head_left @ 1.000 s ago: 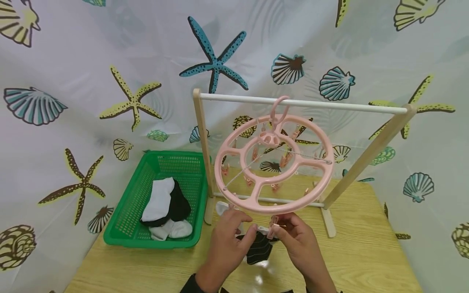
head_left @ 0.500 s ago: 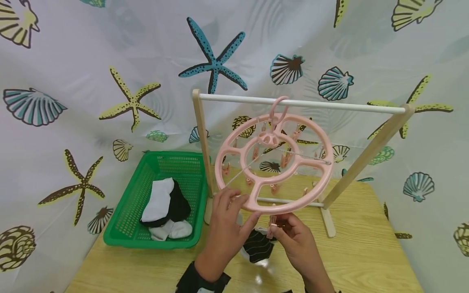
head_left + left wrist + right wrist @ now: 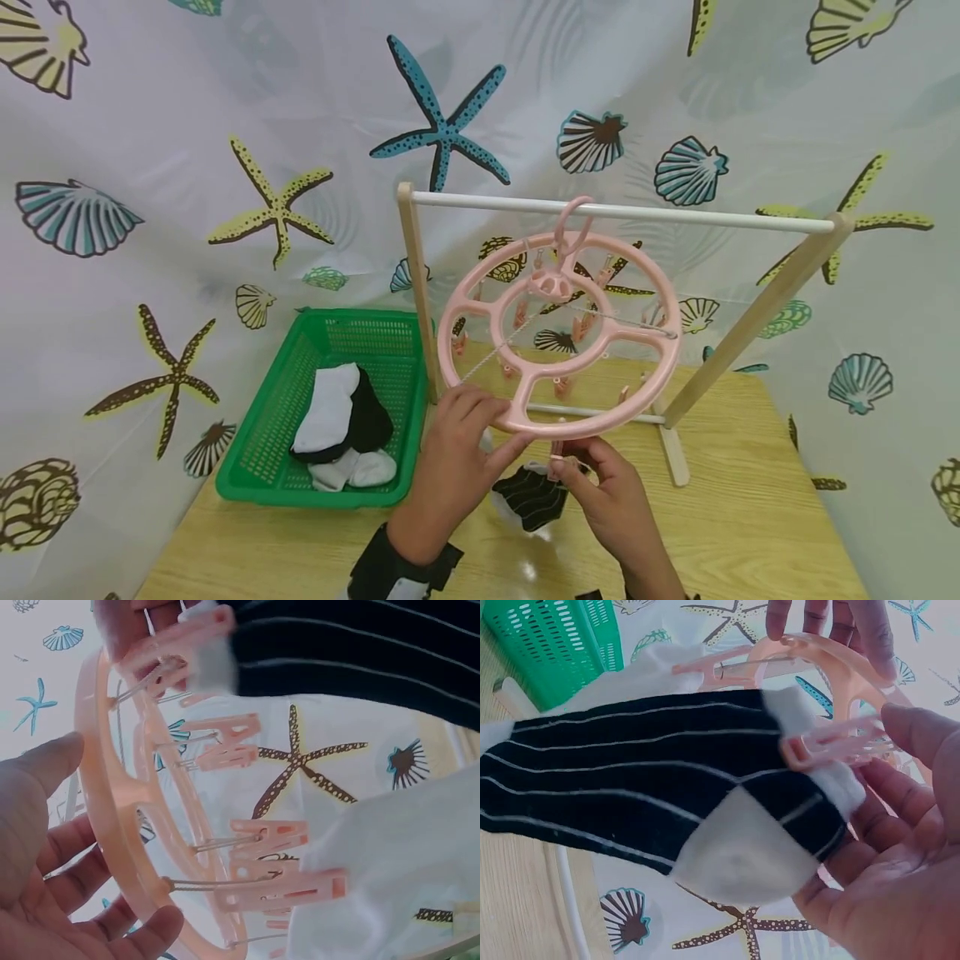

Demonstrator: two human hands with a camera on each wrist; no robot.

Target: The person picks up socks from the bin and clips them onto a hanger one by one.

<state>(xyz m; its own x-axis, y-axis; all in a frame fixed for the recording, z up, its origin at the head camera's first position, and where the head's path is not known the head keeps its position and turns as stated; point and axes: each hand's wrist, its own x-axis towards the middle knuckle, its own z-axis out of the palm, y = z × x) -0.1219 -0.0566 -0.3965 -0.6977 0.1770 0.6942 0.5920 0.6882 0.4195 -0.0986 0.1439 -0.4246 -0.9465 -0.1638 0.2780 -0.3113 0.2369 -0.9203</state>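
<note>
A round pink clip hanger (image 3: 517, 417) hangs by its hook from a white rail. My left hand (image 3: 461, 471) grips its near rim, fingers over the top and thumb below. Under that rim my right hand (image 3: 607, 496) pinches a pink clothespin (image 3: 829, 742) between thumb and fingers. The clothespin's jaws bite on the white edge of a black sock (image 3: 630, 765) with thin white stripes and a white heel patch. This sock hangs down from it. Beside it a plain white sock (image 3: 405, 855) hangs from another pink clothespin (image 3: 285, 891), close below my left hand.
The rack has wooden side posts (image 3: 757, 325) and a white top rail (image 3: 675, 215). At the left on the wooden table (image 3: 750, 517) stands a green basket (image 3: 251, 433) with white and black socks (image 3: 326, 408) inside. A shell-patterned curtain (image 3: 525, 67) hangs behind.
My left hand has left the sock's edge and moved up to grip the hanger's rim. The striped sock has swung slightly right. My right hand has stayed at the clothespin.
</note>
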